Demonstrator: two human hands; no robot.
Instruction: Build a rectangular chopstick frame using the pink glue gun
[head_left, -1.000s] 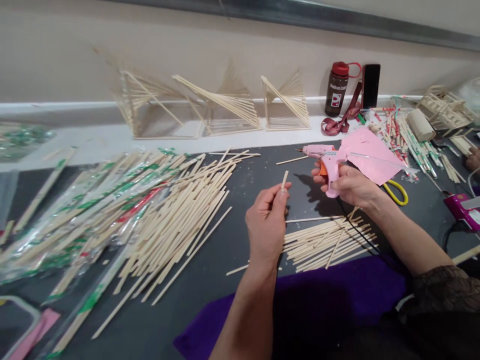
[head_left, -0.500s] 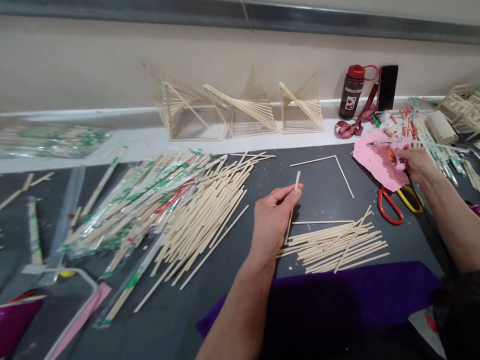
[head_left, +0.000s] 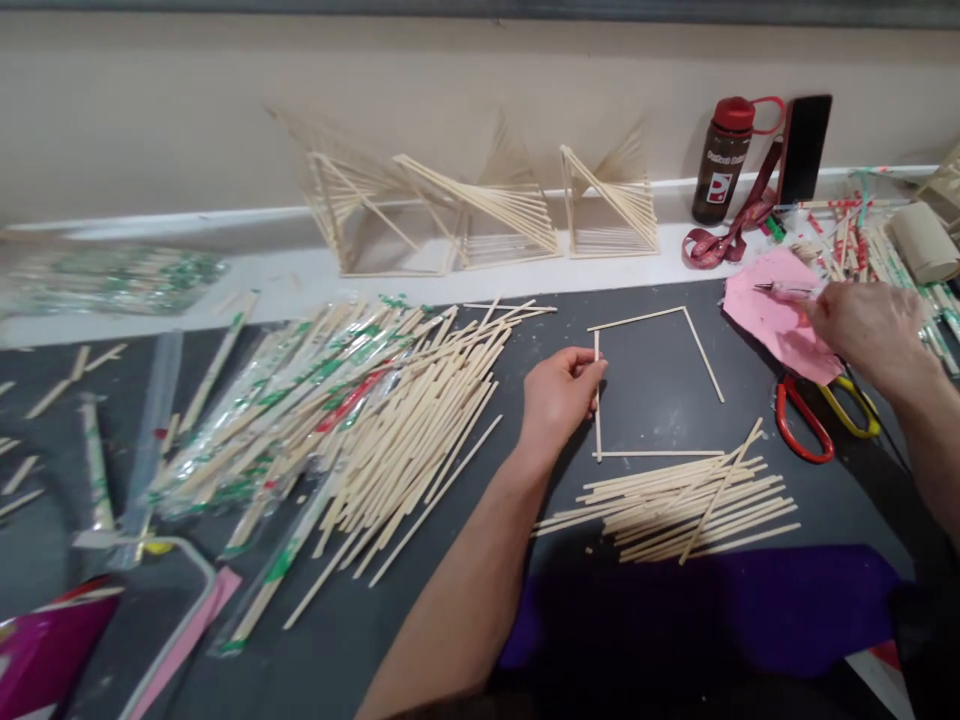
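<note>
My left hand [head_left: 559, 395] pinches a thin wooden stick [head_left: 598, 425], which stands as the left side of a loose square on the dark table. A top stick [head_left: 637, 319], a right stick [head_left: 703, 355] and a bottom stick [head_left: 660, 454] lie as its other sides; the lower right corner is apart. Over a pink sheet [head_left: 776, 330], my right hand [head_left: 862, 315] is closed around a glue gun [head_left: 784, 291]. Its nozzle points left, and the hand hides most of its body. Below the square lies a pile of bare sticks [head_left: 697, 510].
Scissors [head_left: 804, 420] with red and yellow handles lie below the pink sheet. Bare sticks [head_left: 420, 430] and wrapped chopsticks [head_left: 277, 400] spread across the left. Along the wall stand twisted stick frames [head_left: 487, 215], a bottle [head_left: 724, 165] and a phone [head_left: 805, 150].
My left hand has lowered its stick from a tilt to line up with the square's left side. My right hand has turned over the glue gun, covering its body. The view has shifted slightly.
</note>
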